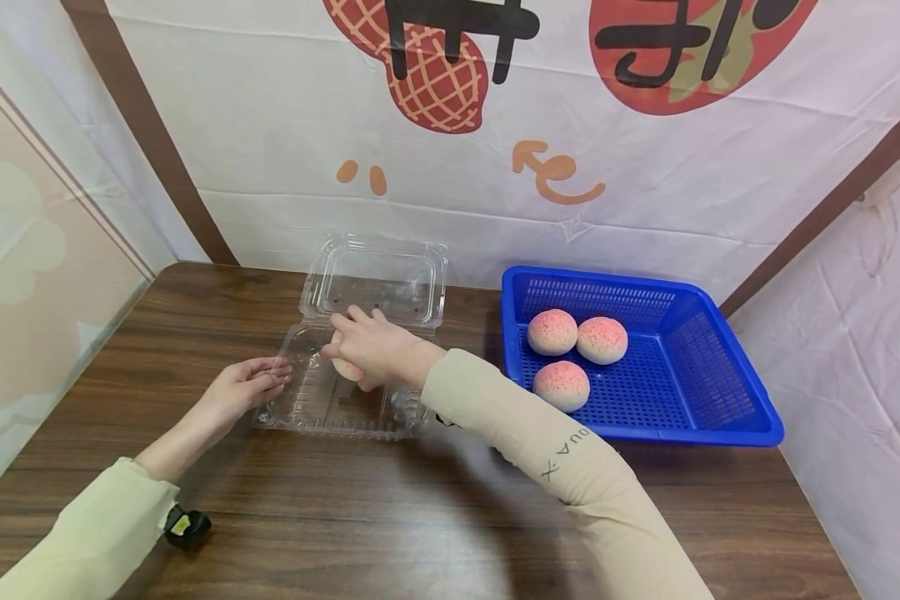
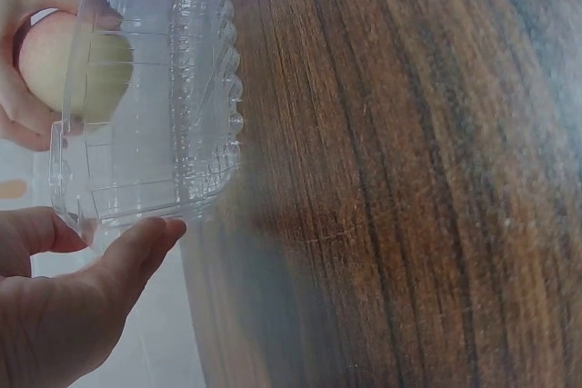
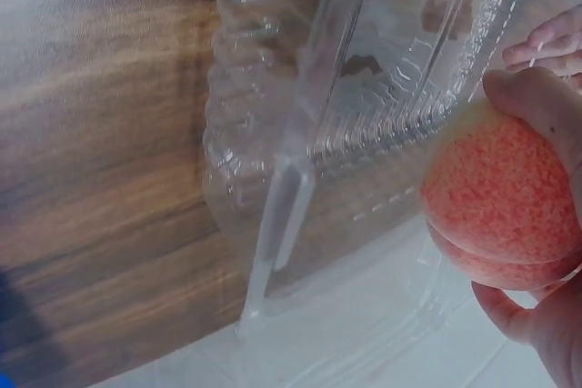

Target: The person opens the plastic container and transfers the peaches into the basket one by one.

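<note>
My right hand (image 1: 375, 346) grips a peach (image 3: 500, 197), thumb and fingers curled round its sides. The peach has red speckles, a crease and a pale yellowish end. It is held over the base of a clear plastic clamshell box (image 1: 330, 408), whose lid (image 1: 375, 287) stands raised at the back. At the left end of the box, my left hand (image 1: 251, 383) touches the outer wall with fairly straight fingers. In the left wrist view, the left fingertips (image 2: 168, 229) rest against the clear wall, and the peach shows partly through the plastic.
To the right stands a blue plastic basket (image 1: 742, 367) with perforated sides. Three peaches (image 1: 562, 385) lie in its left half. Both box and basket are on a dark wood-grain table (image 1: 360, 517). A white printed cloth (image 1: 270, 125) hangs behind the table.
</note>
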Motion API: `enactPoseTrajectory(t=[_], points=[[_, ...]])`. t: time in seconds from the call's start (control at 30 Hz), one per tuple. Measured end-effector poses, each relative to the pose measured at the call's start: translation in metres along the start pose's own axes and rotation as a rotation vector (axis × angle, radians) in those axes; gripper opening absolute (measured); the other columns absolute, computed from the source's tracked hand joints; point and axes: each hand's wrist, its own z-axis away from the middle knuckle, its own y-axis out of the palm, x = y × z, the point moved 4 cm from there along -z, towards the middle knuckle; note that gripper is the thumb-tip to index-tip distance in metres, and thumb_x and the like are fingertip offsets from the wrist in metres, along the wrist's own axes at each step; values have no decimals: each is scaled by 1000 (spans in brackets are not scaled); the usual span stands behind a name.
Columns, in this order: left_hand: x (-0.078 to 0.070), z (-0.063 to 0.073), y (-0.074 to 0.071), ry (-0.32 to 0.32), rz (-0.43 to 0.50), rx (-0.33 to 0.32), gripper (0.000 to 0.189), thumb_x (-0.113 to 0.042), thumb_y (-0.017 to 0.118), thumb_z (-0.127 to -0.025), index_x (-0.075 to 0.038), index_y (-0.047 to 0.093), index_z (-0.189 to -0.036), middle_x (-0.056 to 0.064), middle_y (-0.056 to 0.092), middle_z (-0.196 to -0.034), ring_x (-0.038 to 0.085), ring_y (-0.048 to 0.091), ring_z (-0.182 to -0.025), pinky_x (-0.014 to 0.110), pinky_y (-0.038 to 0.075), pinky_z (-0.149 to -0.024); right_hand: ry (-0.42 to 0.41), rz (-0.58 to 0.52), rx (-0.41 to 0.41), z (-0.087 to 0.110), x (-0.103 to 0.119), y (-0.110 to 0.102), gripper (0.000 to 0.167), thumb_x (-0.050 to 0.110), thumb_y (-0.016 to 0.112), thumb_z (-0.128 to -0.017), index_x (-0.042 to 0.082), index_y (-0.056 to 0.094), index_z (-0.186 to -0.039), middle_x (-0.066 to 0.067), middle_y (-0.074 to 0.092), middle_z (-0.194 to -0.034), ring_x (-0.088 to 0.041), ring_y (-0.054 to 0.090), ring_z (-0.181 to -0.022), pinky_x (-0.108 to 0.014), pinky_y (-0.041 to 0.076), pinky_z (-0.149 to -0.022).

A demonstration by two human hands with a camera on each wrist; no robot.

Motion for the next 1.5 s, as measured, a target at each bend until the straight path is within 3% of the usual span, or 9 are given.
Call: enactPoseTrajectory(t=[0.33, 0.7, 1.03, 1.37, 1.5], points=[[1, 0, 0, -5, 8, -3, 45, -3, 35, -97, 25, 21, -130, 42, 29, -131, -8, 49, -96, 14, 46, -86, 22, -19, -24, 8, -14, -11, 61, 30, 71, -72, 30, 48, -129, -9, 31, -138, -28, 31, -118, -43, 41, -92], [2, 1, 0, 5, 14, -2, 45, -3, 35, -97, 26, 20, -129, 43, 28, -130, -9, 48, -97, 13, 46, -86, 26, -4, -43, 15, -27, -17, 59, 30, 74, -69, 27, 52, -124, -7, 36, -127, -27, 33, -112, -41, 43, -87], [2, 1, 0, 4, 4, -1, 45, -2, 35, -96, 25, 21, -129, 43, 29, -131, -8, 49, -97, 14, 46, -86, 47, -3, -27, 21, -36, -18, 64, 35, 73, -73, 27, 48, -131, -11, 28, -141, -31, 29, -122, -45, 40, -92], [0, 1, 1, 5, 4, -3, 45, -2, 35, -96, 25, 21, -129, 43, 29, -130, -7, 49, -97, 13, 46, -85, 58, 37, -48, 27, -47, -17, 58, 25, 67, -75, 26, 48, -130, -9, 35, -133, -29, 33, -114, -42, 41, -86], [0, 0, 1, 14, 33, -6, 45, -1, 35, -96, 27, 20, -128, 45, 28, -130, -9, 49, -95, 13, 46, -85, 69, 7, -45, 29, -52, -19, 61, 27, 71, -73, 27, 49, -130, -8, 35, -132, -28, 33, -112, -41, 40, -85]])
